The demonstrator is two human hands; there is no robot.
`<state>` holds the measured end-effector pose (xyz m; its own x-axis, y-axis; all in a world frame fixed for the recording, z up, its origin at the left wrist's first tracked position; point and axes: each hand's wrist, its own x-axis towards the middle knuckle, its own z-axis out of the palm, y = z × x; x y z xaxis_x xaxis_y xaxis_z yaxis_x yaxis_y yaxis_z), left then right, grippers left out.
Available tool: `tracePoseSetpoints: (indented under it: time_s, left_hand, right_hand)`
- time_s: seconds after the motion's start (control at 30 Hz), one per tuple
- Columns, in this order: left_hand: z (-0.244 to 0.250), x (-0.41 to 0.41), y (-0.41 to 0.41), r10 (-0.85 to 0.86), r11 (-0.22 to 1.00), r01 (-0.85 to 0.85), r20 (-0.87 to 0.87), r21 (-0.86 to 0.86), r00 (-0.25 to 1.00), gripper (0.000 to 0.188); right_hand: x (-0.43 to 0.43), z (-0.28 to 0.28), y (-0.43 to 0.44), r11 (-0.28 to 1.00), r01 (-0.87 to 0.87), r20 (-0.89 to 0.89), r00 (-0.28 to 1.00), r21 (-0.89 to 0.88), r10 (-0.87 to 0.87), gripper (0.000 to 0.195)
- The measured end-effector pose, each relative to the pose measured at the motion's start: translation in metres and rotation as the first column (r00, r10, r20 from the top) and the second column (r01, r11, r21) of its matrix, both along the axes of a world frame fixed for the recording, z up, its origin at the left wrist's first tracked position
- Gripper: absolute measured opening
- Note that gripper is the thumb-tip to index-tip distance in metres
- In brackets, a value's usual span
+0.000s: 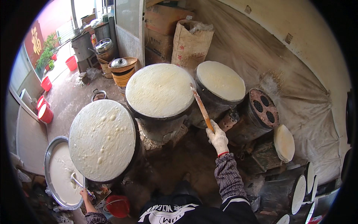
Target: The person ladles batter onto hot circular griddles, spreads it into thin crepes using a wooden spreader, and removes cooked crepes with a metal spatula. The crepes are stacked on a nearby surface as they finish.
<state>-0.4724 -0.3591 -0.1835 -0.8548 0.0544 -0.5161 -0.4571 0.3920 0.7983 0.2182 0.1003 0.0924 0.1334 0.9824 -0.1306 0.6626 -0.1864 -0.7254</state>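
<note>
My right hand (218, 137), in a white knit glove, grips a flat wooden stick (203, 107) whose whitened tip lies at the right edge of the middle round of pale batter (159, 90) on a griddle. At the lower left my bare left hand (86, 193) is closed on the handle of a ladle (75, 177), its bowl in a metal basin (47, 165) of white batter. A bubbled batter round (102, 140) covers the left griddle. Another round (221, 80) covers the griddle at the back right.
A coal stove with three dark briquettes (264, 107) stands at the right, near a stack of pale flatbreads (284, 143). More rounds (298, 194) stand at the lower right. A red bucket (118, 205) is by my left arm. A woven sack (192, 44) stands behind the griddles.
</note>
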Motion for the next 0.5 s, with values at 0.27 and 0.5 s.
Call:
tracePoseSetpoints:
  time_s: [0.27,0.5]
  left_hand:
    - [-0.023,0.078,-0.111,0.260,0.966,-0.256,0.140,-0.045,0.955,0.058]
    - [0.000,0.263,-0.069,-0.111,0.988,0.034,0.539,0.152,0.835,0.047]
  right_hand:
    - [0.013,-0.032,0.000,0.910,-0.348,0.749,0.660,0.225,0.067,0.061]
    - [0.035,-0.001,-0.032,0.867,-0.384,0.543,0.823,0.317,0.166,0.054]
